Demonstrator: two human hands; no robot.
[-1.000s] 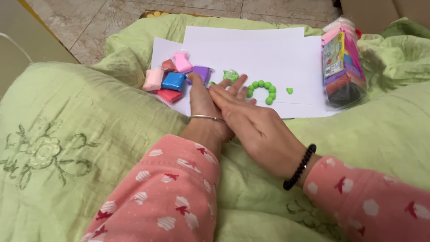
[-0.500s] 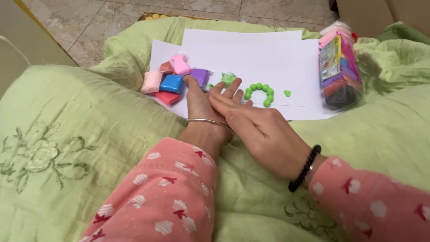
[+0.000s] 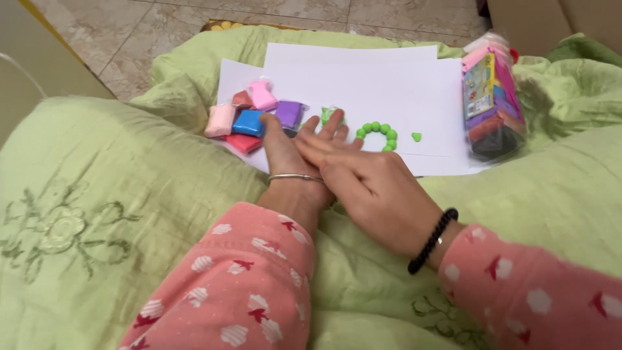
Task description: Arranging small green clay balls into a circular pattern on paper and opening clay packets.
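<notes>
Green embroidered blanket covers the whole work surface, tiled floor beyond it at the top. White paper sheets lie spread on the blanket. Both hands meet at the near edge of the paper: left hand lies flat, fingers straight and slightly spread, and right hand is pressed over it, palm on the back of the left fingers. Neither hand closes on anything visible; whether a bit of clay sits between the palms cannot be told. Just past the fingertips, a small lump of green clay on the paper, almost touching the left fingertips. To the right of that, a curved row of green clay balls forming an arc, and a tiny green piece beside it. Left of the hands, touching the left thumb side, a pile of wrapped clay blocks: pink, red, blue, purple. Far right of the hands, a clear pack of clay sticks, many colours, resting on the paper edge. Thin metal bangle on the left wrist, black bead bracelet on the right wrist. Pink patterned sleeves on both arms.
</notes>
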